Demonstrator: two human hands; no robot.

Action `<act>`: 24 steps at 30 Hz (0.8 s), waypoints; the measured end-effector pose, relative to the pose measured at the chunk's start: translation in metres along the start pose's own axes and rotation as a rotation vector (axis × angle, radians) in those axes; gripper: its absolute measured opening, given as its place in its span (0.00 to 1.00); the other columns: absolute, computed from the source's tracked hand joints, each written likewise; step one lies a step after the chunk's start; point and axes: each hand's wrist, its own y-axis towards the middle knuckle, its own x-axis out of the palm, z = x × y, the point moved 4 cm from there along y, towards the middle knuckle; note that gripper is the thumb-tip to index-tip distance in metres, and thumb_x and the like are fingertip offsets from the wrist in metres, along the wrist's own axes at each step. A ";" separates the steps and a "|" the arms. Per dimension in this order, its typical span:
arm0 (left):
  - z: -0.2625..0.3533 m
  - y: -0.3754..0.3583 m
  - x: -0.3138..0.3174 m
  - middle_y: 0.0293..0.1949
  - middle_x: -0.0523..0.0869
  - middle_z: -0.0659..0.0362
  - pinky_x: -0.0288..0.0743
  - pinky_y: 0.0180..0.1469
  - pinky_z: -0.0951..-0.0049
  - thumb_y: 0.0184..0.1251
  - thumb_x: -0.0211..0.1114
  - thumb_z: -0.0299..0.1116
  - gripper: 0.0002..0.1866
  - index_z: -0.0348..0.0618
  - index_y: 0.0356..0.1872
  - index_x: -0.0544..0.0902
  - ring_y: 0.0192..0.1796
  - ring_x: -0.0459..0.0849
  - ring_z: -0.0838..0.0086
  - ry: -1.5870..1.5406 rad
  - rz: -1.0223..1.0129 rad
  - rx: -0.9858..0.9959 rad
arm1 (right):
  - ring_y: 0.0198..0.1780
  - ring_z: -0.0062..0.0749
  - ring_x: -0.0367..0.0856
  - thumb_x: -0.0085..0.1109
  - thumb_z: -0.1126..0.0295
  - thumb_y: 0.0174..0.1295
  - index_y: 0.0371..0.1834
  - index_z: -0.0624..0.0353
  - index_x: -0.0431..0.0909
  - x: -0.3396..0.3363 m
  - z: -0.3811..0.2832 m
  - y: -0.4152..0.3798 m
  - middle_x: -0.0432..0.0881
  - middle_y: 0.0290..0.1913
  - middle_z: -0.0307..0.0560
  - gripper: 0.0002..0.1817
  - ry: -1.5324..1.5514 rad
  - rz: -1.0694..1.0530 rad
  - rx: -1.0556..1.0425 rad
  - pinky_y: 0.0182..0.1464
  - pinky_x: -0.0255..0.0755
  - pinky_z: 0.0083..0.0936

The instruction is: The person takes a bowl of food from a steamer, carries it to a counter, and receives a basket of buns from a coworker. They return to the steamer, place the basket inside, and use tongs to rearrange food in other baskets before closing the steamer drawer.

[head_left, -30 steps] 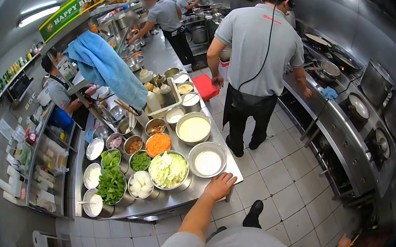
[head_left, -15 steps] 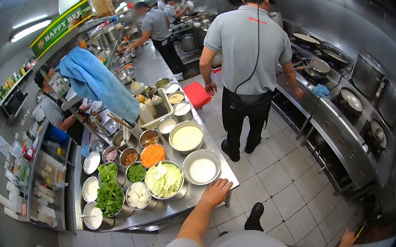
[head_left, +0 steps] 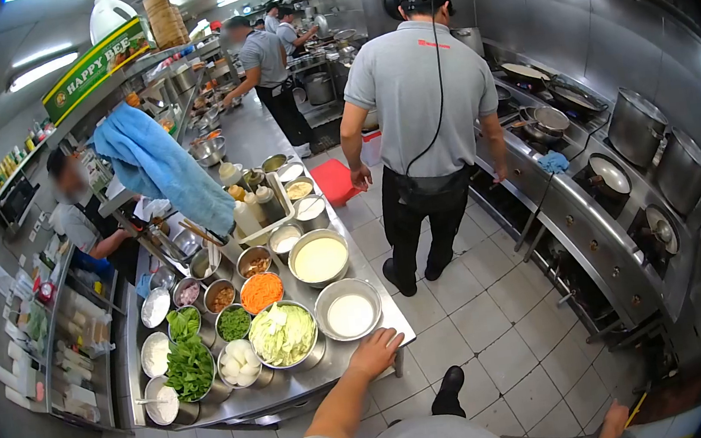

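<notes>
Left hand (head_left: 374,353) lies flat and empty, fingers loosely spread, on the near edge of the steel counter (head_left: 333,370). At its 12 o'clock, just beside the fingertips, stands a bowl of white liquid (head_left: 349,310); at 10 o'clock a bowl of cabbage (head_left: 283,334). Right hand (head_left: 617,422) shows only at the lower rim at 4 o'clock; its grip cannot be told. A co-worker (head_left: 422,107) stands at 1 o'clock, facing the stove (head_left: 618,214).

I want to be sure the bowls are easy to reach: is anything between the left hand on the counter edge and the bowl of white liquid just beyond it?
Nothing visible. The left hand rests on the counter edge, and only bare steel separates it from the white liquid bowl. The cabbage bowl sits off to the side.
</notes>
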 end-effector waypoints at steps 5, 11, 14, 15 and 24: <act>0.000 0.001 0.000 0.67 0.72 0.62 0.74 0.65 0.57 0.65 0.68 0.39 0.32 0.57 0.71 0.70 0.71 0.70 0.65 0.003 -0.003 0.003 | 0.56 0.58 0.82 0.51 0.47 0.75 0.50 0.70 0.85 0.001 0.000 0.002 0.84 0.54 0.64 0.30 -0.033 0.018 -0.023 0.60 0.75 0.49; 0.001 0.001 -0.001 0.66 0.72 0.62 0.74 0.65 0.57 0.65 0.67 0.39 0.32 0.57 0.71 0.70 0.70 0.71 0.66 0.011 0.002 -0.002 | 0.55 0.60 0.83 0.51 0.45 0.74 0.45 0.69 0.86 0.002 0.006 0.002 0.84 0.53 0.64 0.32 0.003 0.069 -0.068 0.59 0.75 0.50; 0.000 0.000 0.003 0.67 0.73 0.62 0.73 0.66 0.56 0.65 0.68 0.42 0.33 0.57 0.72 0.69 0.71 0.70 0.66 0.017 -0.013 -0.008 | 0.55 0.59 0.83 0.51 0.44 0.74 0.45 0.69 0.86 -0.001 0.005 -0.003 0.84 0.54 0.63 0.32 0.018 0.076 -0.084 0.58 0.74 0.50; -0.001 0.000 0.005 0.67 0.73 0.62 0.72 0.66 0.55 0.65 0.68 0.45 0.34 0.58 0.73 0.69 0.71 0.70 0.65 0.018 -0.026 -0.011 | 0.55 0.59 0.83 0.51 0.44 0.74 0.45 0.69 0.86 -0.001 0.004 -0.002 0.84 0.54 0.63 0.32 0.018 0.076 -0.085 0.58 0.74 0.50; -0.002 0.001 0.008 0.68 0.73 0.61 0.71 0.68 0.53 0.65 0.68 0.44 0.34 0.58 0.73 0.69 0.72 0.69 0.64 0.000 -0.041 -0.027 | 0.57 0.59 0.82 0.52 0.46 0.74 0.47 0.68 0.86 -0.011 -0.002 -0.010 0.84 0.56 0.62 0.30 0.036 0.030 -0.001 0.58 0.75 0.51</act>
